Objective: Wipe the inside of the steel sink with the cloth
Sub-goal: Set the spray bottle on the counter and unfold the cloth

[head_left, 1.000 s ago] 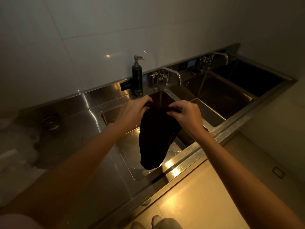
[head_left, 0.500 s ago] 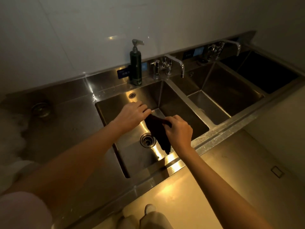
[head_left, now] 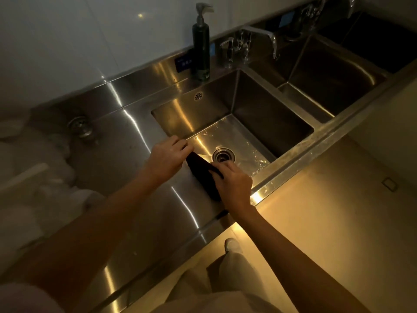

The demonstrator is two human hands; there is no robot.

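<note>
Gripping the dark cloth (head_left: 204, 175) between them, both hands, left (head_left: 168, 155) and right (head_left: 233, 187), hang over the sink (head_left: 259, 114).

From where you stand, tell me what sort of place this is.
Probably a commercial kitchen or canteen washing-up area: a long stainless steel counter with several deep sink basins in a row, lever taps behind them, and a soap pump bottle against the tiled wall.

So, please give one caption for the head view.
Both hands hold a dark cloth beside the steel sink's drain.
</note>
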